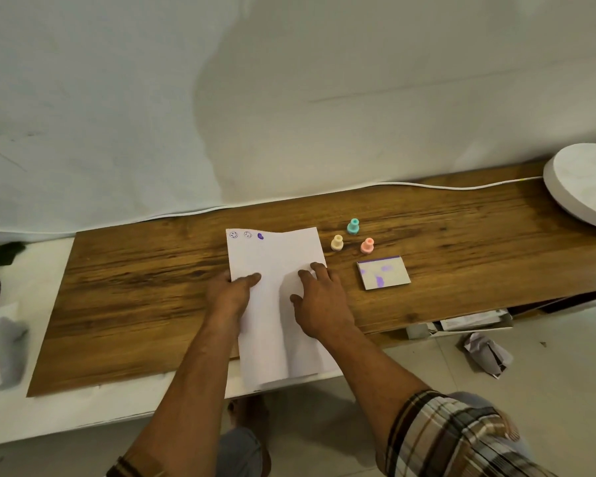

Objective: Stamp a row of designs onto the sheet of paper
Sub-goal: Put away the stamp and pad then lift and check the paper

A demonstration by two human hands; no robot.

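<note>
Both hands lie flat and open on the sheet of paper [276, 270], gripping nothing: the left hand [231, 294] presses its left edge with the thumb laid on top, and the right hand [319, 304] spreads its fingers over the right half, just below frame centre. That sheet runs from mid-frame down past the near edge of the wooden board [135, 304], so it looks light, limp and ready to slide or curl; its top edge already lifts a little. Pinning it flat by the margin seems the safest hold. Three purple prints [247, 235] sit along its top left, the third a smeared blot. Right of centre stand the yellow stamp [337, 242], teal stamp [353, 226] and pink stamp [367, 245], small and rigid, best pinched by their knobs. Below them lies the ink pad [383, 273]. Stamp faces are hidden, and the prints are too small to read surely.
</note>
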